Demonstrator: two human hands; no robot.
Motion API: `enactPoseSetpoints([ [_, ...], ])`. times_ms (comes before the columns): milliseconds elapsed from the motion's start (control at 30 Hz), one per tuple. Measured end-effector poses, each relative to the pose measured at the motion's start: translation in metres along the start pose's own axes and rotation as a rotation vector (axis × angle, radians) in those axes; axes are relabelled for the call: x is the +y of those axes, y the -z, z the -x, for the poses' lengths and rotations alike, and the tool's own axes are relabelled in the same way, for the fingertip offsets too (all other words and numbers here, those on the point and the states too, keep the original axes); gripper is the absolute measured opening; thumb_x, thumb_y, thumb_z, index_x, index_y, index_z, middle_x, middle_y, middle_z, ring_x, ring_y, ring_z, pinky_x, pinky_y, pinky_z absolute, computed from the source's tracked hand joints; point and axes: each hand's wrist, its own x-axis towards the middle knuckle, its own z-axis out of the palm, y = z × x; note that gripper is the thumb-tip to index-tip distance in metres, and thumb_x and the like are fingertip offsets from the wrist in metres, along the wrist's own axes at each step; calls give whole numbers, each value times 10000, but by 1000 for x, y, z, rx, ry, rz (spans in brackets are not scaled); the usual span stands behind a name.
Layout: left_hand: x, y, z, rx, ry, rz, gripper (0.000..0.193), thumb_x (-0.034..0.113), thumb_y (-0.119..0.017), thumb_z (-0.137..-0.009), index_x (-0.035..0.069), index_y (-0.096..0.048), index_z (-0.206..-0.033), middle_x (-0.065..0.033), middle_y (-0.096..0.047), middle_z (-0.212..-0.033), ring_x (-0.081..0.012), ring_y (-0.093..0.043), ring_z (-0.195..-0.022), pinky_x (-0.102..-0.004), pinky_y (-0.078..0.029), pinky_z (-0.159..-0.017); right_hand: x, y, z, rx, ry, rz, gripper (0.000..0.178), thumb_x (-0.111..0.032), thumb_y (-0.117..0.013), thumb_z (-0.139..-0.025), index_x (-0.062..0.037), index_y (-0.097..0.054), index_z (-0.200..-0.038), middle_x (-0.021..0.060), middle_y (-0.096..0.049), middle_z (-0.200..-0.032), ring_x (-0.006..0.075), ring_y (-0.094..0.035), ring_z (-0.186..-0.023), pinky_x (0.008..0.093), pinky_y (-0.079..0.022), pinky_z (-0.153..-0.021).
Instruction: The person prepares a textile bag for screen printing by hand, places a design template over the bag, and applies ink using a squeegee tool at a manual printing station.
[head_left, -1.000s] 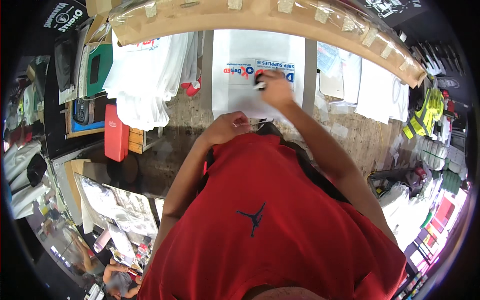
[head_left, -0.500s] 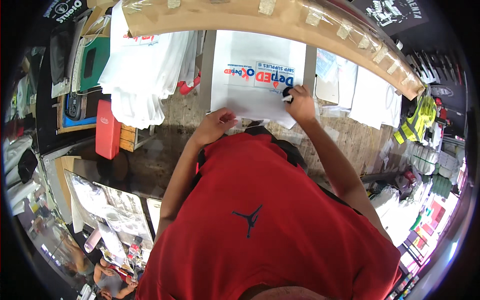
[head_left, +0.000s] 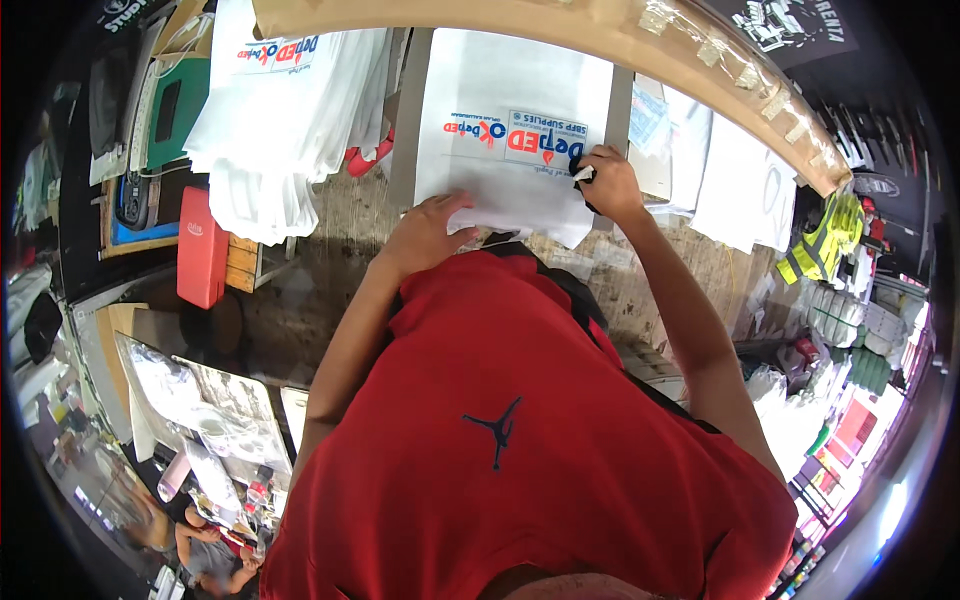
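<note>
A white bag (head_left: 510, 75), printed in blue and red, lies flat on a grey board (head_left: 405, 140) in front of me. My left hand (head_left: 432, 232) rests at the bag's near left corner, fingers stretched over its edge and thumb apart. At the right side of the print, my right hand (head_left: 612, 182) is closed around a small black thing with a white part (head_left: 583, 175). Its kind is hidden by my fingers.
A stack of white printed bags (head_left: 275, 130) hangs over the left of the wooden table (head_left: 345, 235), near a red box (head_left: 202, 248). More white sheets (head_left: 745, 190) lie at the right. A long taped cardboard roll (head_left: 560, 18) crosses the far side.
My left hand has moved from beside the bag's near edge onto its corner, fingers now straighter. My right hand still grips the black thing, turned slightly. The view has shifted a little.
</note>
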Motion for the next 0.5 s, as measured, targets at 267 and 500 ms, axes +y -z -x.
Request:
enactPoseSetpoints([
  [267, -6, 2, -7, -99, 54, -1, 445, 324, -718, -886, 63, -599, -1227, -157, -608, -1324, -350, -572, -1225, -418, -462, -1035, -28, -11, -38, -102, 94, 67, 168, -122, -726, -693, -108, -725, -861, 109, -677, -930, 308, -637, -1005, 377, -507, -943],
  [500, -11, 0, -3, -108, 21, -21, 483, 388, -697, -896, 71, -587, -1244, -154, -563, -1388, -337, -543, -1273, -407, -437, -1075, -24, -10, -36, -225, -32, 90, 271, -135, -778, -663, -80, -744, -926, 149, -705, -1015, 319, -654, -1014, 407, -512, -951],
])
